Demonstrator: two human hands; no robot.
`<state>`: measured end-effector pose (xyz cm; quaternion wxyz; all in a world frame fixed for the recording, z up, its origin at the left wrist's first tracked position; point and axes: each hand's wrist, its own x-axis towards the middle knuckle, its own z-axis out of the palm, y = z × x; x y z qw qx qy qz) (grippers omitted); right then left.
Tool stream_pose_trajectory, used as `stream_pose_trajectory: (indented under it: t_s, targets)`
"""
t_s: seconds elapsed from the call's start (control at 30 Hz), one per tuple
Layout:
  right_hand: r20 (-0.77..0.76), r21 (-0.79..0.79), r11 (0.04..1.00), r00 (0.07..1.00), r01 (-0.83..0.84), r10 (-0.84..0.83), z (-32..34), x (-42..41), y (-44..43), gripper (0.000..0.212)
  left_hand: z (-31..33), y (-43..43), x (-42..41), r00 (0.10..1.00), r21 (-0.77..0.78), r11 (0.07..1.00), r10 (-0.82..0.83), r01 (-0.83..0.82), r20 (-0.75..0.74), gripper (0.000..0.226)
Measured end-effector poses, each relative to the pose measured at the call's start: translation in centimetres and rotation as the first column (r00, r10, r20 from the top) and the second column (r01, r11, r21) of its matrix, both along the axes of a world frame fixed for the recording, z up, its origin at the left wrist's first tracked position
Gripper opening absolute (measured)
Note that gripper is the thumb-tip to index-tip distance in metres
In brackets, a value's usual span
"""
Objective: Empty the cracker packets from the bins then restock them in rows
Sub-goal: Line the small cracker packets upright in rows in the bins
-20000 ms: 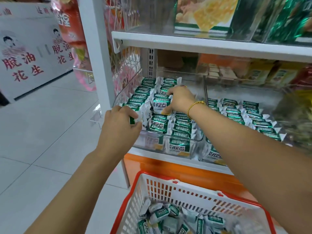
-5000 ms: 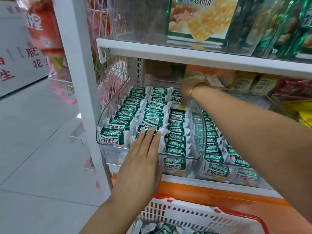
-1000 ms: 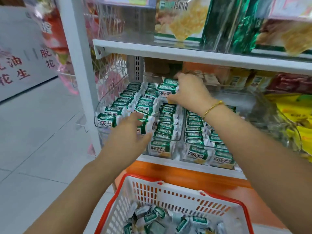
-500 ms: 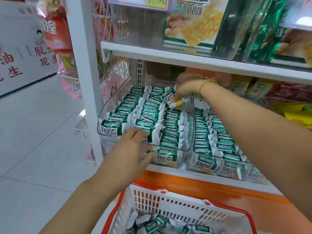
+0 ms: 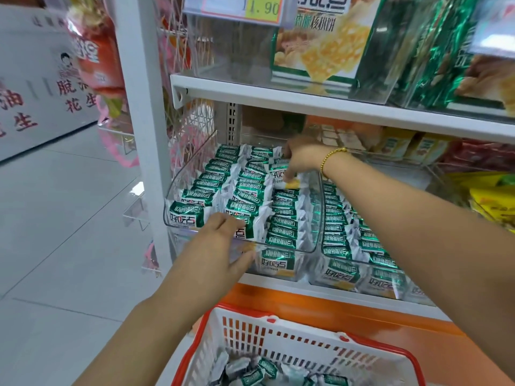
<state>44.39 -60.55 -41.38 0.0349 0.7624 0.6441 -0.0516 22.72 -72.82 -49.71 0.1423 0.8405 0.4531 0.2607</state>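
On the shelf, L hand (image 5: pixel 220 247) lies flat, fingers straight, on front packets (image 5: pixel 245 197) of three rows in the clear bin (image 5: pixel 192 165). R hand (image 5: pixel 302 160) pinches one packet (image 5: pixel 281 176) at back of the bin's right row. Below, red basket (image 5: pixel 303 332) holds loose packets (image 5: pixel 250 370).

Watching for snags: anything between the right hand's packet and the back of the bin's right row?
Nothing visible: the right hand holds the cracker packet at that row's back; the left hand is at the clear bin's front.
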Motion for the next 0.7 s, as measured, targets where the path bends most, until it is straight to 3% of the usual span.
stream_pose_trajectory:
  t_s: [0.1,0.3,0.4,0.47,0.53,0.7]
  targets:
    - [0.13,0.014,0.999,0.991,-0.031,0.029,-0.7,0.4,-0.9,0.051,0.0,-0.2,0.0,1.0,0.001,1.0,-0.001,0.001,-0.025,0.05]
    - [0.198,0.073,0.993,0.978,-0.089,0.073,-1.8,0.2,-1.6,0.032,-0.4,-1.1,0.2,0.995,0.027,0.999,0.028,-0.026,-0.094,0.056]
    - [0.178,0.199,0.967,0.976,-0.157,0.122,-0.7,-0.6,-4.0,0.014,-0.6,-2.3,0.2,1.0,0.106,0.994,0.009,-0.01,0.002,0.036]
    - [0.135,0.316,0.93,0.979,-0.189,0.153,-0.2,-1.1,-7.1,0.017,-0.8,-3.4,0.3,0.998,0.133,0.991,-0.019,0.01,0.067,0.01]
    - [0.033,0.323,0.921,0.975,-0.217,0.218,-0.3,-1.3,-11.3,0.03,-1.8,-4.5,0.6,0.999,0.056,0.998,-0.041,0.04,0.017,0.018]
    - [-0.321,0.061,0.957,0.903,-0.283,0.288,-5.5,-0.2,-21.4,0.032,-7.4,-7.6,1.6,0.92,-0.198,0.974,-0.173,0.107,-0.352,0.027]
